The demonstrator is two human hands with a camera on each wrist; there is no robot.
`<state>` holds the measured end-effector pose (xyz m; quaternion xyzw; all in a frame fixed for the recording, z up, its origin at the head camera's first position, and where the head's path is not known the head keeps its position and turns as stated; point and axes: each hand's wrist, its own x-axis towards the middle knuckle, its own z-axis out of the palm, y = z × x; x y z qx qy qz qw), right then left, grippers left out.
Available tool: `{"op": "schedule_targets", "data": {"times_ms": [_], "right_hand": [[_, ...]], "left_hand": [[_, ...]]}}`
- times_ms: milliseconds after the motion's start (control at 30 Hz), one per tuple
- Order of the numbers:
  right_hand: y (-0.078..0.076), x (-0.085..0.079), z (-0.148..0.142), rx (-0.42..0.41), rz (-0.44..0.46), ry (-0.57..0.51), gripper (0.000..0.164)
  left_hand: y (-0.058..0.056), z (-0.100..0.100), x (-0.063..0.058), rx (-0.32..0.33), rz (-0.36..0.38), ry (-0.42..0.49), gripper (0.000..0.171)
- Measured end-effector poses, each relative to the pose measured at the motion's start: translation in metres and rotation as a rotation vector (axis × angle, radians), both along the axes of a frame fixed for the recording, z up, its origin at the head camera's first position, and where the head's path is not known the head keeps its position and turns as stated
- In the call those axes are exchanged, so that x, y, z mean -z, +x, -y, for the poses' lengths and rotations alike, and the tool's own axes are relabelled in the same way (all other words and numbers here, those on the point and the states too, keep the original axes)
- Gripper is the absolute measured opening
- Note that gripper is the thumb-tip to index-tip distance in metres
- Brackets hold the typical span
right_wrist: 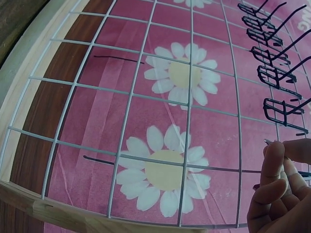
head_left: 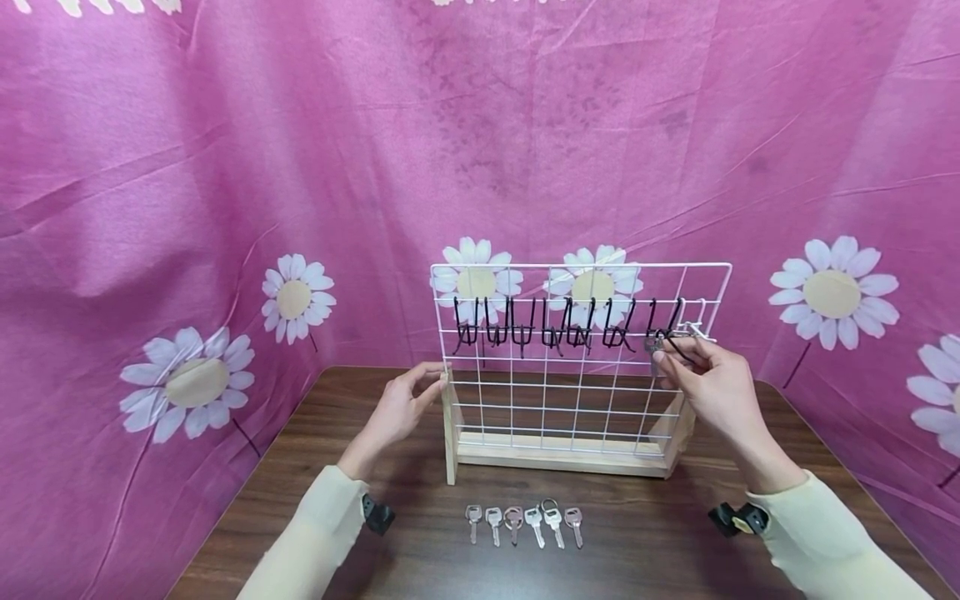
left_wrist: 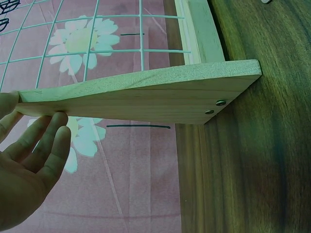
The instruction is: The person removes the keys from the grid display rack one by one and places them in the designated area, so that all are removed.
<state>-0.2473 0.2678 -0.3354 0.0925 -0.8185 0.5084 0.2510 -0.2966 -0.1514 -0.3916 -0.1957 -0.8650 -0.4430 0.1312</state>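
A white wire grid rack [head_left: 558, 387] stands upright in a wooden base, with a row of black hooks [head_left: 517, 333] along its upper part. My left hand [head_left: 401, 404] pinches the top of the wooden side panel [left_wrist: 141, 94], its other fingers loosely bent by the outer face. At the rack's right end, my right hand [head_left: 716, 383] pinches a metal key [head_left: 655, 342] between thumb and fingers, close to the rightmost black hook [head_left: 678, 317]. In the right wrist view only a small tip of the key [right_wrist: 267, 141] shows above the fingers.
Several loose keys [head_left: 533, 527], some with rings, lie in a row on the brown wooden table [head_left: 420, 558] in front of the rack. White hooks [head_left: 693, 312] hang at the grid's right end. A pink flowered cloth [head_left: 375, 167] hangs behind.
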Motion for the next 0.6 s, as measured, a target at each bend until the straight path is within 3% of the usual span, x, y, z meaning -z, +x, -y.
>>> {"op": "schedule_targets", "data": {"times_ms": [600], "right_hand": [[0.0083, -0.0011, -0.0045, -0.002, -0.019, 0.04, 0.024]], "left_hand": [[-0.0013, -0.0004, 0.0003, -0.006, 0.013, -0.006, 0.027]]}}
